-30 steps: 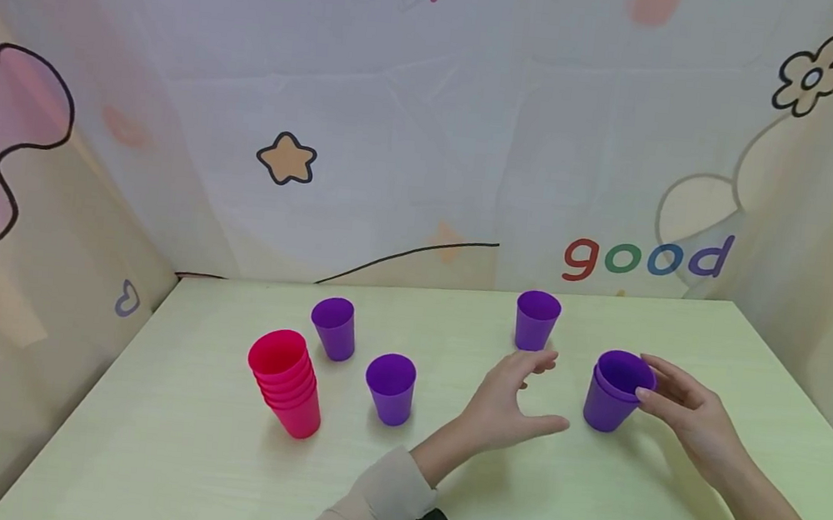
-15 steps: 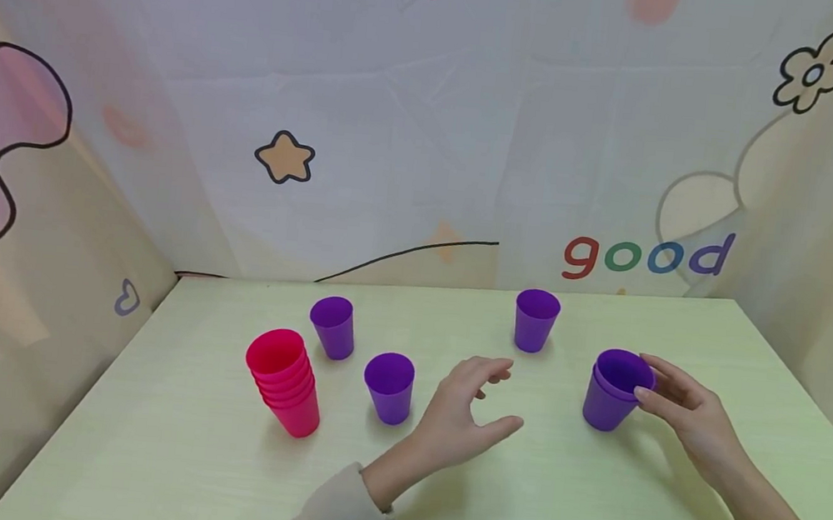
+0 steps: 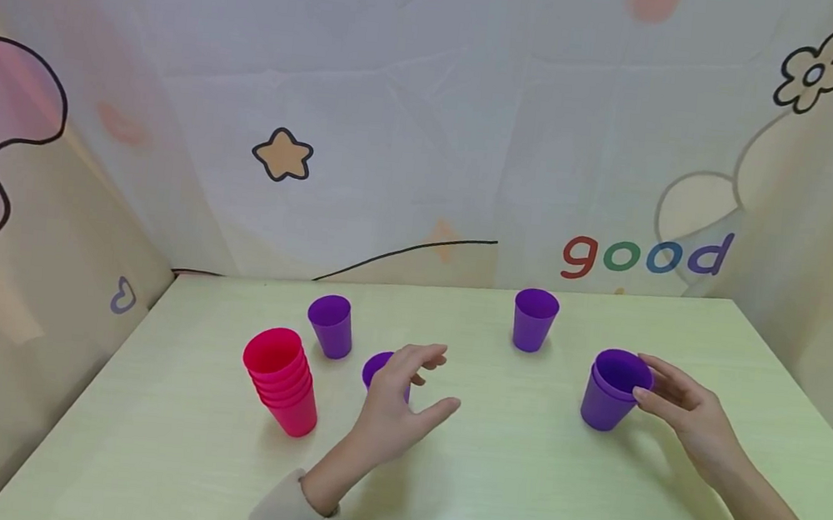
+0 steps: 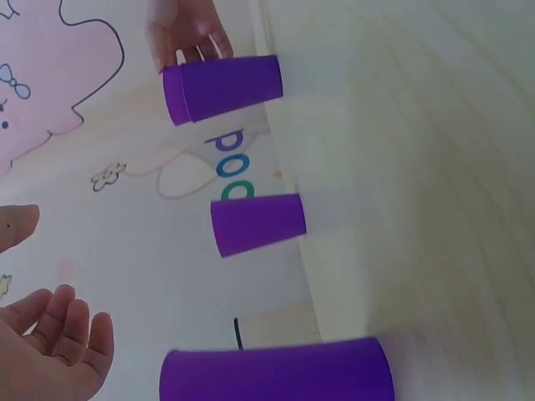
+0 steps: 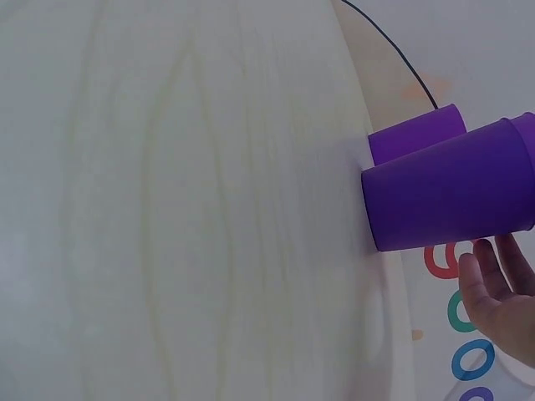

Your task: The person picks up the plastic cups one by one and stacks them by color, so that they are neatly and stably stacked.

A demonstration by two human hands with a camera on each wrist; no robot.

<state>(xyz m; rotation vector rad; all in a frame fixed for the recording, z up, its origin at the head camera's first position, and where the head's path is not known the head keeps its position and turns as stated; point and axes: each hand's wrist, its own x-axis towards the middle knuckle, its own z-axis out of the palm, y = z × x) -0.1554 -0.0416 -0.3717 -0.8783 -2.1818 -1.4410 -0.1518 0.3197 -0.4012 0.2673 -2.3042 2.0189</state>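
The spread, empty left hand [image 3: 388, 420] partly hides one purple cup [image 3: 377, 366], while the right hand [image 3: 691, 416] pinches nested purple cups [image 3: 606, 402], cropped in the right wrist view, at the right of the table [image 3: 515, 487].

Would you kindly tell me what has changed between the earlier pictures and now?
The left hand has moved left across the table, away from the two nested purple cups, and now partly hides the nearer left purple cup in the head view. It has visibly taken up nothing. The right hand still holds the nested cups; the pink stack stands as before.
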